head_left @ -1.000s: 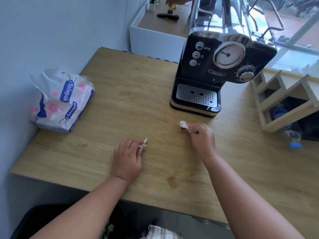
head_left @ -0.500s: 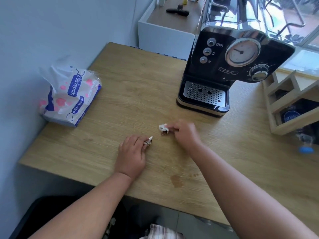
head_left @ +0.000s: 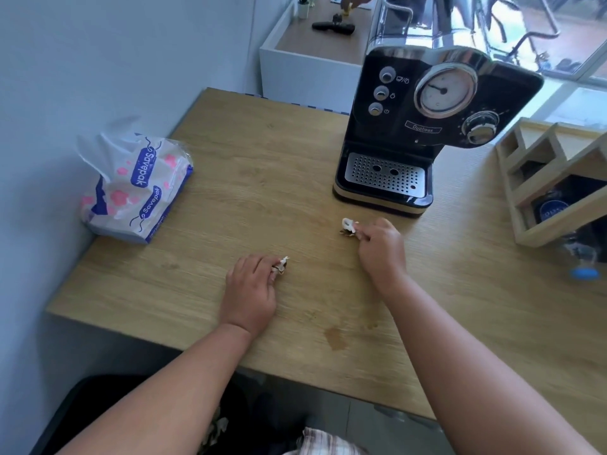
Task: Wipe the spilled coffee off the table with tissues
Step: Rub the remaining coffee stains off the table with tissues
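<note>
Wood-grain table (head_left: 249,178) spreads under both my arms, pale oak in tone, with its near edge just below my wrists. Beyond my right hand (head_left: 381,249), and close to it, stands the black coffee machine (head_left: 423,126) with its round gauge and perforated steel drip tray facing me. Off to the right of that hand sits a slanted wooden rack (head_left: 555,178), well apart from my fingers. Far to the left of my left hand (head_left: 251,289), against the wall, lies the soft pack of tissues (head_left: 138,188), printed in blue and pink, its plastic top torn open.

My right hand is curled nearly closed, fingertips pinching a small crumpled wad of tissue (head_left: 348,226) that pokes out past them toward the machine; its underside looks brown and it seems to be pressed on the table, just short of the machine's base. My left hand lies knuckles up on the wood, fingers bent, gripping a smaller scrap of tissue (head_left: 281,266) at the fingertips, also stained dark. The two hands are apart, the right one farther from me than the left.

Between my forearms, nearer to me than either hand, a faint brown coffee stain (head_left: 335,338) marks the wood, with a few lighter specks just to its right.
</note>
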### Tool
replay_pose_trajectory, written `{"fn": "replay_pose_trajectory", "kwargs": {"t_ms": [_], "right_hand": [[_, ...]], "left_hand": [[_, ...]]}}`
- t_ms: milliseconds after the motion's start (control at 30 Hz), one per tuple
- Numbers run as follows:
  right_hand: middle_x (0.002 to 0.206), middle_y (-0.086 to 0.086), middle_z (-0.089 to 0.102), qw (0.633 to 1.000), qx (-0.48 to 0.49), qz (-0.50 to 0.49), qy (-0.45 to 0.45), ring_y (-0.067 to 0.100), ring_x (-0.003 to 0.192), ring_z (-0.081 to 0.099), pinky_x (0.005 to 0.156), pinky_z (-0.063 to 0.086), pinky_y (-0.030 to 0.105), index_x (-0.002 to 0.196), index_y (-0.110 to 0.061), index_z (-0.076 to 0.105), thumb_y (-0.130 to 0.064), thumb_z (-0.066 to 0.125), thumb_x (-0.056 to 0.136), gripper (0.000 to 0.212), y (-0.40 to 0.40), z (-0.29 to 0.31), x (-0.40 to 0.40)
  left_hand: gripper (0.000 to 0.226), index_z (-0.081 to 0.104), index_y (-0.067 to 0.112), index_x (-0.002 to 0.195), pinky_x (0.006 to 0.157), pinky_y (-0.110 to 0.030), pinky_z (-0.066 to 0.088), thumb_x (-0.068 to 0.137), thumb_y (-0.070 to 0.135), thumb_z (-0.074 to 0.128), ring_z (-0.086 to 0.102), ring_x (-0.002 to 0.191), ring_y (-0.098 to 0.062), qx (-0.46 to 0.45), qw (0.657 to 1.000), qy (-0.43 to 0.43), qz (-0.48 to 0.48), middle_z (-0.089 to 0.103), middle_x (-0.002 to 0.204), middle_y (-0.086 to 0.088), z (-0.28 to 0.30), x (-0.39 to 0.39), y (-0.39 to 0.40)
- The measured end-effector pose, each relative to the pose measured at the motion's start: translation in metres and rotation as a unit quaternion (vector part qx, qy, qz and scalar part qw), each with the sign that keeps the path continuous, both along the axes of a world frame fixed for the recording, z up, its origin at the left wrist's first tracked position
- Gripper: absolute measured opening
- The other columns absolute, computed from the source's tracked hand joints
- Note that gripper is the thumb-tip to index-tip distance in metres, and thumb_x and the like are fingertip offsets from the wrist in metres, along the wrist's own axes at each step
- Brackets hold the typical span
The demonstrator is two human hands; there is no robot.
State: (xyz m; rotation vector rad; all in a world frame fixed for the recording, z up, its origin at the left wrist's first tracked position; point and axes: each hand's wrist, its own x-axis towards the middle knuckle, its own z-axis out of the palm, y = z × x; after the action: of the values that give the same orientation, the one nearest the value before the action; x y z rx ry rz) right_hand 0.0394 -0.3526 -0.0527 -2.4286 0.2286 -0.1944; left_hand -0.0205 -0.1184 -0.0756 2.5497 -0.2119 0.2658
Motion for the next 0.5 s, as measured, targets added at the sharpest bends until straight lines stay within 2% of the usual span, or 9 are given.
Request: {"fn": "replay_pose_trajectory", "kwargs": {"t_ms": [100, 233, 300, 367, 433, 500], "right_hand": [[0.079, -0.007, 0.053, 0.998, 0.006, 0.062, 0.02, 0.012, 0.075, 0.05, 0.061, 0.04, 0.021, 0.093, -0.013, 0.072, -0.006, 0.055, 0.088, 0.019, 0.021, -0.002, -0.027], [0.087, -0.014, 0.058, 0.979, 0.029, 0.199, 0.046, 0.013, 0.088, 0.057, 0.079, 0.046, 0.023, 0.094, -0.019, 0.073, -0.004, 0.058, 0.083, 0.024, 0.036, -0.01, -0.085], [0.088, -0.014, 0.061, 0.959, 0.021, 0.278, 0.05, 0.009, 0.086, 0.057, 0.078, 0.044, 0.017, 0.094, -0.02, 0.074, -0.001, 0.059, 0.08, 0.027, 0.036, -0.006, -0.107], [0.088, -0.007, 0.068, 0.935, 0.022, 0.348, 0.07, 0.007, 0.085, 0.06, 0.077, 0.046, 0.017, 0.089, -0.018, 0.075, 0.005, 0.061, 0.075, 0.031, 0.028, 0.006, -0.112], [0.087, -0.005, 0.069, 0.917, 0.034, 0.378, 0.125, 0.007, 0.083, 0.062, 0.078, 0.05, 0.02, 0.084, -0.016, 0.076, 0.01, 0.062, 0.072, 0.031, 0.013, 0.017, -0.104], [0.083, -0.007, 0.068, 0.924, 0.062, 0.348, 0.147, 0.008, 0.081, 0.063, 0.077, 0.052, 0.023, 0.082, -0.016, 0.076, 0.009, 0.065, 0.072, 0.029, -0.002, 0.025, -0.088]], "left_hand": [[0.033, 0.06, 0.015, 0.104, 0.081, -0.042, 0.042, 0.081, 0.023, 0.038, 0.054, 0.093, -0.03, 0.003, 1.0, 0.003, 0.002, 0.061, 0.101, -0.008, 0.001, 0.0, 0.0], [0.034, 0.061, 0.013, 0.103, 0.08, -0.042, 0.041, 0.08, 0.022, 0.037, 0.055, 0.091, -0.032, 0.007, 1.0, -0.001, 0.002, 0.062, 0.099, -0.009, 0.003, 0.0, -0.001], [0.033, 0.061, 0.013, 0.102, 0.08, -0.041, 0.041, 0.08, 0.022, 0.038, 0.054, 0.091, -0.032, 0.007, 1.0, -0.005, 0.004, 0.062, 0.098, -0.009, 0.005, 0.0, -0.002], [0.032, 0.061, 0.013, 0.102, 0.08, -0.041, 0.041, 0.08, 0.022, 0.038, 0.054, 0.091, -0.031, 0.01, 1.0, -0.01, 0.002, 0.062, 0.098, -0.009, 0.005, -0.001, -0.002], [0.031, 0.06, 0.014, 0.101, 0.079, -0.041, 0.041, 0.08, 0.021, 0.039, 0.053, 0.092, -0.031, 0.012, 1.0, -0.013, 0.001, 0.061, 0.099, -0.008, 0.004, -0.002, -0.002], [0.032, 0.061, 0.013, 0.101, 0.079, -0.042, 0.041, 0.08, 0.021, 0.038, 0.053, 0.093, -0.032, 0.015, 1.0, -0.011, 0.005, 0.061, 0.1, -0.009, 0.003, -0.001, -0.003]]}}
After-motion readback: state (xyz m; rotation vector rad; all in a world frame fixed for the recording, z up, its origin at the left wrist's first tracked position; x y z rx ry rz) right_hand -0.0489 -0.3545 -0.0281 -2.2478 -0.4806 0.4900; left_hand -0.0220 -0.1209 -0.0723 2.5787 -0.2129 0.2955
